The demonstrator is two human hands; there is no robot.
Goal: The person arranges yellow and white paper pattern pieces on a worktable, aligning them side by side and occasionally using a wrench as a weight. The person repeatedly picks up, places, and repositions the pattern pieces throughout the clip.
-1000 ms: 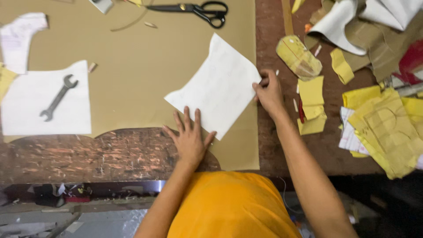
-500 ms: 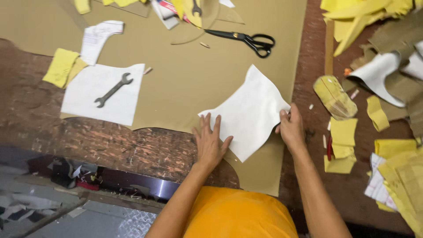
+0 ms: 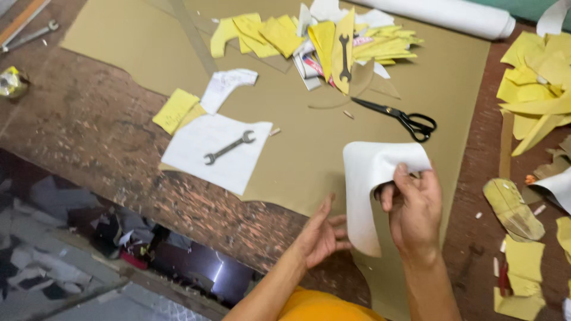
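Worn brown bench (image 3: 89, 131) under us, a big tan sheet of board (image 3: 297, 148) spread across it, and we are right at the front edge. Our right hand (image 3: 413, 208) is clamped on a white cut sheet (image 3: 372, 178), thumb on top, fingers curled beneath, lifting its upper edge so the piece curls and hangs clear of the board. Our left hand (image 3: 321, 235) sits just beside the lower tip of that sheet, fingers spread and loose, gripping nothing, seemingly there to steady the dangling end.

Moving outward: black-handled scissors (image 3: 401, 117) lie on the board just above the lifted sheet, handles toward us, probably for a quick grab. Over to the left, a second white sheet (image 3: 217, 151) lies flat with a small spanner (image 3: 229, 147) resting on it, looks like a paperweight. Beside it a yellow scrap (image 3: 175, 110) and a curved white offcut (image 3: 226, 86). Further back, a heap of yellow cut pieces (image 3: 279, 32) with another dark spanner (image 3: 345, 56) pinning it, and a white roll (image 3: 440, 15) along the far edge. On our right, more yellow offcuts (image 3: 535, 83) and a tan sole-shaped piece (image 3: 511, 208).
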